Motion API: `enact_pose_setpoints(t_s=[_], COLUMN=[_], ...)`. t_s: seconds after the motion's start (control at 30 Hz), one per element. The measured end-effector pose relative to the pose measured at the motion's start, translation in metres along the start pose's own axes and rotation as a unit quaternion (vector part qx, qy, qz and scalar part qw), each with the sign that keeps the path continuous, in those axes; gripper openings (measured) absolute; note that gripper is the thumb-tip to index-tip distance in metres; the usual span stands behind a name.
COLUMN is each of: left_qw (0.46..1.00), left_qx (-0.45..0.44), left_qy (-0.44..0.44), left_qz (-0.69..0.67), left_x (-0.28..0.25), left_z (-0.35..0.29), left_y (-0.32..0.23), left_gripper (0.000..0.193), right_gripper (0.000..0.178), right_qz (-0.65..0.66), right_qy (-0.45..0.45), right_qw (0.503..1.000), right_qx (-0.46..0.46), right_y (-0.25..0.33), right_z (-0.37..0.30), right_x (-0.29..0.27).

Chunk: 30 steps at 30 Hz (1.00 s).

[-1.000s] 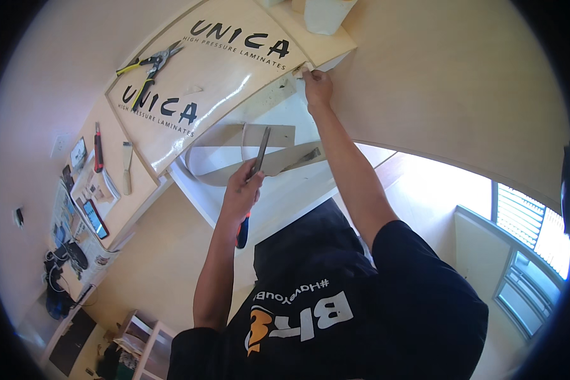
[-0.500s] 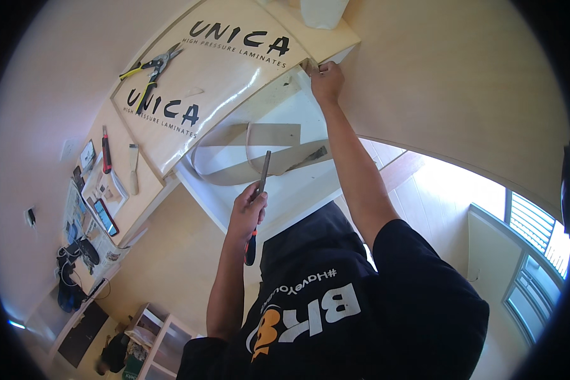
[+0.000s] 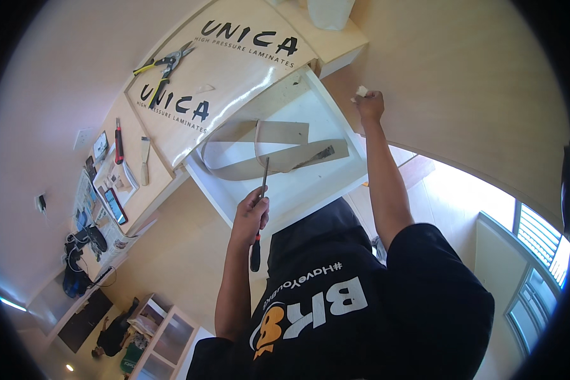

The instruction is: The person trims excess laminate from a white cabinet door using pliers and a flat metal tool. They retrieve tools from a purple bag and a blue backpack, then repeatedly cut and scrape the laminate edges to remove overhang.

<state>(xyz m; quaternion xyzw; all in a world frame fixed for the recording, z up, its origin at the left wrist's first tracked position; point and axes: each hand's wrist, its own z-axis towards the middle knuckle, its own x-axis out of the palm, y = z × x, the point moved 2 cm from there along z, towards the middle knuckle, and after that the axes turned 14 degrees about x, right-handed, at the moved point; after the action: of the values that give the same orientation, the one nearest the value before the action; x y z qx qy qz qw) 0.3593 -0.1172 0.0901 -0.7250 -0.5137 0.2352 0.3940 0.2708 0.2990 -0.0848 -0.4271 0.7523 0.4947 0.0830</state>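
My left hand [image 3: 252, 214] grips a long flat tool [image 3: 259, 209] with a dark handle. Its metal blade points up into an open white drawer [image 3: 335, 190]. Curled beige laminate strips [image 3: 266, 149] lie in the drawer under the blade tip. My right hand [image 3: 368, 104] is stretched out past the drawer's far right corner, pinching a small white scrap [image 3: 360, 92] against the beige wall panel. My black printed shirt [image 3: 348, 297] fills the lower middle.
A glossy laminate sheet [image 3: 215, 88] with black lettering bends over the counter beside the drawer. Yellow-handled snips [image 3: 164, 63], a red-handled cutter [image 3: 118, 140], a scraper [image 3: 144, 161] and a phone [image 3: 115, 206] lie on the counter. A window [image 3: 538, 247] is at the right.
My right hand has left the drawer's back corner and moved right, now pinching a white scrap. My left hand with the tool has dropped slightly toward me.
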Motion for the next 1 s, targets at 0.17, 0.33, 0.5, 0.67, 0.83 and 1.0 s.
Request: enact_pose_setpoints(t_s=[0.17, 0.33, 0.5, 0.67, 0.83, 1.0], left_qw=[1.000, 0.987, 0.967, 0.939, 0.951, 0.957], left_qx=[0.004, 0.048, 0.068, 0.118, 0.121, 0.056], left_qy=[-0.021, -0.007, -0.022, 0.008, 0.052, 0.114], left_qz=[0.010, 0.152, 0.244, 0.322, 0.279, 0.259], left_x=[-0.004, -0.041, -0.117, -0.206, -0.284, -0.298], left_z=[-0.002, 0.009, 0.010, 0.009, -0.013, -0.020], left_y=[-0.019, -0.053, -0.074, -0.066, -0.036, -0.008], left_gripper=[0.047, 0.047, 0.052, 0.049, 0.049, 0.049], right_gripper=[0.021, 0.025, 0.024, 0.028, 0.090, 0.098], right_qz=[0.232, 0.226, 0.075, -0.034, 0.088, 0.311], right_qy=[0.247, 0.468, 0.366, 0.220, -0.079, 0.034], right_qw=[0.935, 0.845, 0.853, 0.896, 0.985, 0.947], right_qx=[-0.105, -0.130, -0.365, -0.384, -0.127, -0.064], right_y=[0.035, 0.082, 0.107, 0.093, 0.067, 0.098], right_z=[-0.081, -0.184, -0.253, -0.286, -0.264, -0.225], right_x=[0.027, 0.098, 0.171, 0.206, 0.194, 0.218])
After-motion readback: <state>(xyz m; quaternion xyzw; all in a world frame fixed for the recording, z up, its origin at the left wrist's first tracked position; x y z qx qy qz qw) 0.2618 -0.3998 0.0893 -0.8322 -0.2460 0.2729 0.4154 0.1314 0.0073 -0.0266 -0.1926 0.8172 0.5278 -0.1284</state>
